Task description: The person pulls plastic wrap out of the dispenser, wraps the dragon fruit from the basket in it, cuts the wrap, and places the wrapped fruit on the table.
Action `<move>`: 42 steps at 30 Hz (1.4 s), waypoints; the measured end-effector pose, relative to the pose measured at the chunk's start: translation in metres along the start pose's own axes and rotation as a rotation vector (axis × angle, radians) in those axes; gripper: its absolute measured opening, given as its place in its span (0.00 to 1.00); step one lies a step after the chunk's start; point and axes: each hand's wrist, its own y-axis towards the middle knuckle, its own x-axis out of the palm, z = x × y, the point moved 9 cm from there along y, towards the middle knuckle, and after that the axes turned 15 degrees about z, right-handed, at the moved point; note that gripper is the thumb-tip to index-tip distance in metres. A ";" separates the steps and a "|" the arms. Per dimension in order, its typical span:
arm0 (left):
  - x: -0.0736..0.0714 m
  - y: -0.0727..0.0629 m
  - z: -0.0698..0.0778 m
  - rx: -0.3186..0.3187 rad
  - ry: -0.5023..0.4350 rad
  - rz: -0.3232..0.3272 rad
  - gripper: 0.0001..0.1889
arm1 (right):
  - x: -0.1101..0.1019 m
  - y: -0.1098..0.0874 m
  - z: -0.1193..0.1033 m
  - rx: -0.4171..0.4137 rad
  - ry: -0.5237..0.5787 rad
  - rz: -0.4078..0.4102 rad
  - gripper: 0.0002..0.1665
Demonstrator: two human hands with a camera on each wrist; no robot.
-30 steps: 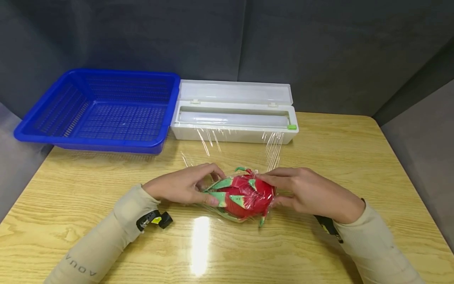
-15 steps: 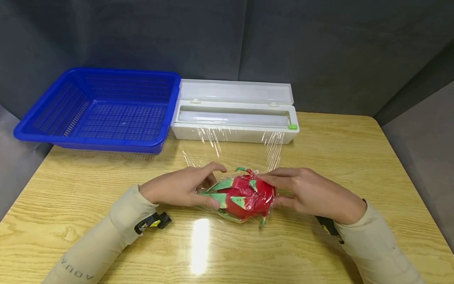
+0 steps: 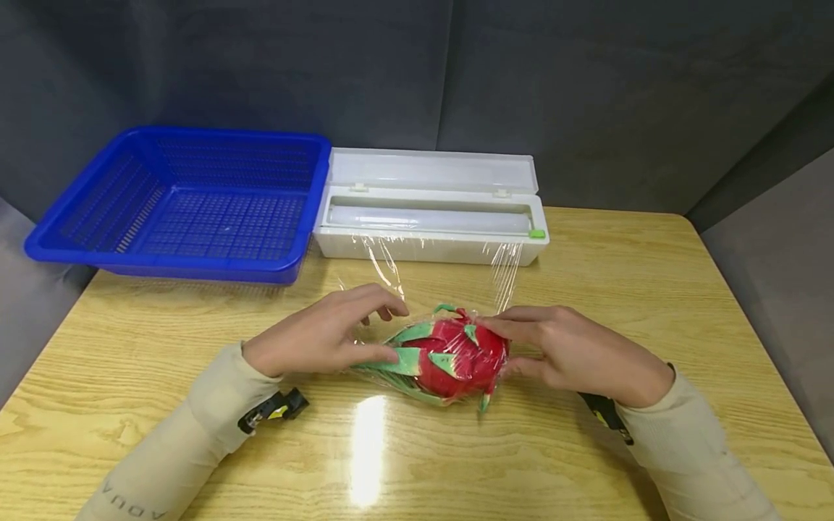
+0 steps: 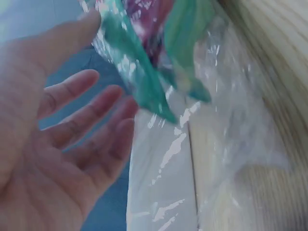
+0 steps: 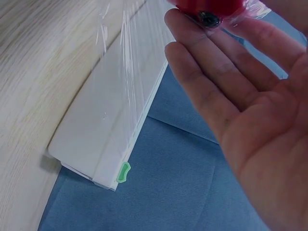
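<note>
Left hand (image 3: 319,336) and right hand (image 3: 580,351) are set at opposite ends of a red dragon fruit (image 3: 459,362) with green-tipped scales, near the middle of a pale wood-grain table (image 3: 651,304). In the head view, the fruit's green leafy end is touched by the left thumb, with the other left fingers held loosely bent and away from it; its rounded red end is gripped by the right thumb and fingers. The fruit is covered by clear plastic film (image 3: 507,278), stretched from a long white plastic box (image 3: 430,250). A white roll (image 3: 430,218) is held inside, with the lid (image 3: 430,170) tipped back. Just beside the box, a blue perforated plastic basket (image 3: 195,264) is placed.

In the left wrist view, the left palm is turned toward the camera, and film-covered green scales are met by the thumb; details are blurred.

In the right wrist view, the red end is touched by right fingertips, close to a small dark spot (image 5: 209,19). A green slider (image 5: 123,172) is fitted at the box's end.
</note>
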 end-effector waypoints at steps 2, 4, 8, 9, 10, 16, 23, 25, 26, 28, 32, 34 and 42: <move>-0.003 0.000 0.006 0.050 -0.021 0.035 0.24 | 0.000 0.000 0.000 0.002 0.002 0.000 0.41; -0.004 0.001 0.011 0.087 -0.036 0.053 0.21 | 0.000 0.000 0.001 0.005 0.003 -0.001 0.41; -0.004 0.001 0.018 0.130 -0.032 0.066 0.20 | 0.000 0.000 0.002 0.021 0.004 -0.006 0.41; -0.004 0.001 0.019 0.133 -0.023 0.066 0.20 | 0.000 0.000 0.003 0.025 0.004 -0.009 0.40; -0.004 0.001 0.020 0.139 -0.015 0.070 0.20 | 0.000 0.000 0.003 0.030 0.006 -0.014 0.40; -0.001 0.000 0.020 0.140 0.044 0.079 0.22 | 0.000 -0.001 0.006 0.063 0.014 -0.039 0.39; 0.010 0.000 0.016 0.101 0.091 0.051 0.32 | 0.004 0.000 0.011 0.102 0.033 -0.041 0.38; 0.012 -0.001 0.015 0.095 0.096 0.041 0.37 | 0.005 0.000 0.013 0.110 0.038 -0.040 0.37; 0.013 -0.001 0.015 0.088 0.094 0.035 0.39 | 0.005 0.000 0.014 0.114 0.038 -0.042 0.37; 0.016 -0.001 0.013 0.080 0.097 0.024 0.43 | 0.006 -0.001 0.016 0.123 0.037 -0.046 0.37; 0.023 0.000 0.012 0.095 0.107 0.028 0.48 | 0.008 -0.002 0.020 0.146 0.048 -0.053 0.36; 0.024 0.000 0.012 0.113 0.120 0.040 0.49 | 0.008 -0.002 0.021 0.155 0.055 -0.054 0.37; 0.026 -0.001 0.010 0.148 0.171 0.044 0.52 | 0.011 -0.001 0.027 0.188 0.094 -0.057 0.36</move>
